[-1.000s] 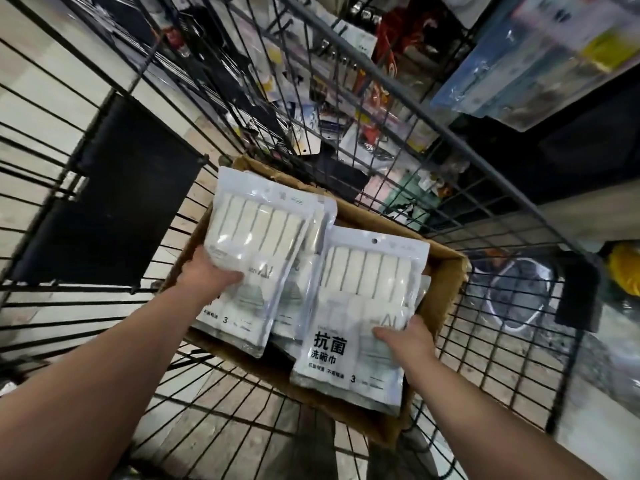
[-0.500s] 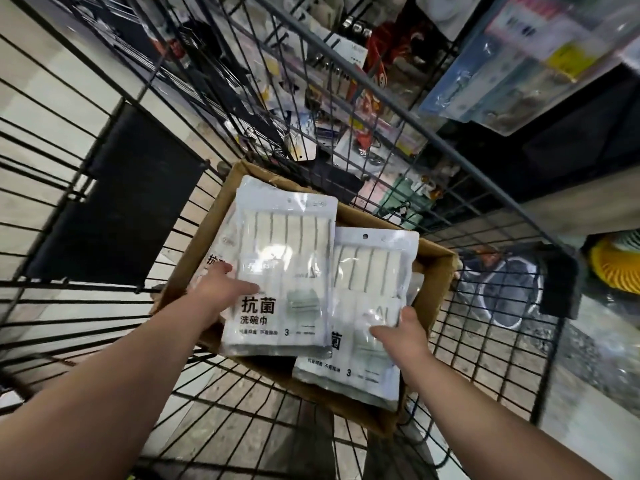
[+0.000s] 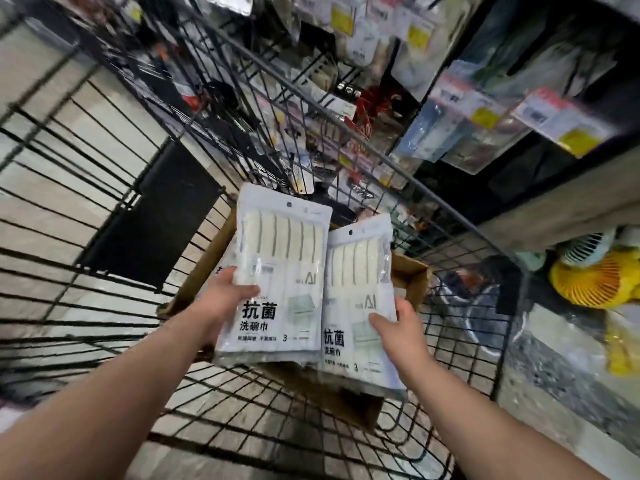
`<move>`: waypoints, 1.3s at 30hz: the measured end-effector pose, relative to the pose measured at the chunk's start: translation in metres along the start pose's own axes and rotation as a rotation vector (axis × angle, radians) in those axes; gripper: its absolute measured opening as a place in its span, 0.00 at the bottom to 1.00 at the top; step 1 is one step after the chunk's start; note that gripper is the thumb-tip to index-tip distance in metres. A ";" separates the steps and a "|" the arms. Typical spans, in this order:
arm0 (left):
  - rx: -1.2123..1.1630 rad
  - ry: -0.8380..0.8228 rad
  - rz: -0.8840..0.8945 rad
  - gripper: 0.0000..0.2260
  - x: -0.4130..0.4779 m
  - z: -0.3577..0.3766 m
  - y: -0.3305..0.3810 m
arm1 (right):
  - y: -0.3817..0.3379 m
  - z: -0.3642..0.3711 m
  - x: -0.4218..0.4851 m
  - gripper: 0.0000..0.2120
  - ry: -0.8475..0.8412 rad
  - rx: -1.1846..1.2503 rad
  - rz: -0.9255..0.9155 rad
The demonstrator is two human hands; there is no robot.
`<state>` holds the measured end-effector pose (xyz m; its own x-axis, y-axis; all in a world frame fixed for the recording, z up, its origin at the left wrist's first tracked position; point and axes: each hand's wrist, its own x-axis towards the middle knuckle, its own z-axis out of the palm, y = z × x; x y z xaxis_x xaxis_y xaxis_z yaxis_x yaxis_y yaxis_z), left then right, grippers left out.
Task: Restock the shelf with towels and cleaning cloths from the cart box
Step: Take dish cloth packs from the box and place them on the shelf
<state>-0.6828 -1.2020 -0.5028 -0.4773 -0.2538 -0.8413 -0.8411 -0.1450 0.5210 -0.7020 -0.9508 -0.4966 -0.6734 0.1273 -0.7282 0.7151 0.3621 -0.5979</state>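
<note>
My left hand (image 3: 221,303) grips a clear packet of striped white dish cloths (image 3: 280,258) by its left edge, held up above the cardboard box (image 3: 412,275) in the wire cart. A second packet of the same cloths (image 3: 356,282) is in my right hand (image 3: 398,327), whose thumb lies across its front. The two packets overlap a little at their inner edges and hide most of the box. Whether more packets lie in the box I cannot see.
The black wire cart (image 3: 104,306) surrounds the box, with a black panel (image 3: 152,220) on its left wall. Beyond its far rail hang shelf goods in packets with yellow price tags (image 3: 485,109). A yellow fan (image 3: 595,278) stands on the floor at the right.
Both hands have lifted their packets up out of the box and toward the shelf. The view has tilted upward, showing more of the hanging goods.
</note>
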 end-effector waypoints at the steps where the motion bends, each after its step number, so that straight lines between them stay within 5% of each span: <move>1: -0.025 0.001 0.029 0.11 -0.010 0.002 0.003 | -0.004 -0.005 -0.007 0.14 0.003 0.011 -0.031; 11: -0.140 -0.154 0.317 0.08 -0.140 0.053 0.010 | 0.003 -0.110 -0.124 0.11 0.138 0.175 -0.314; 27: 0.178 -0.678 0.670 0.06 -0.423 0.310 -0.071 | 0.215 -0.380 -0.392 0.11 0.713 0.548 -0.385; 39: 0.275 -0.906 0.750 0.17 -0.501 0.464 -0.050 | 0.247 -0.515 -0.414 0.10 0.914 0.662 -0.448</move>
<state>-0.5198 -0.6237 -0.1744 -0.7828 0.5906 -0.1962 -0.2522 -0.0128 0.9676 -0.3432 -0.4385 -0.1703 -0.5784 0.8129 -0.0681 0.1623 0.0329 -0.9862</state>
